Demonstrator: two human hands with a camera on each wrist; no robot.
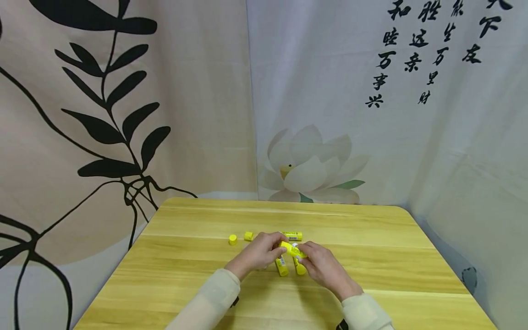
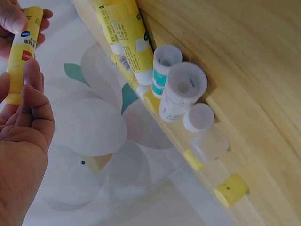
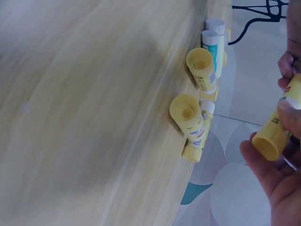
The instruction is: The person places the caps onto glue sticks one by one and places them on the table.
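A yellow glue stick (image 1: 292, 250), yellow at both ends with a white-and-red label band, is held in the air above the table by both hands. My left hand (image 1: 264, 250) pinches one end between thumb and fingers. At the other end, the thumb and fingers of my right hand (image 1: 323, 266) grip it. Two yellow glue sticks (image 1: 282, 266) stand just below the hands, and another yellow glue stick (image 1: 293, 236) lies behind them. White tubes (image 2: 183, 87) near these, one with a green label, are mostly hidden by my left hand in the head view.
Left of the tubes, a white cap (image 2: 199, 117), a translucent cap (image 2: 209, 143) and two yellow caps (image 2: 233, 189) sit on the wooden table (image 1: 185, 275). Patterned curtains (image 1: 206, 91) hang behind the table's far edge.
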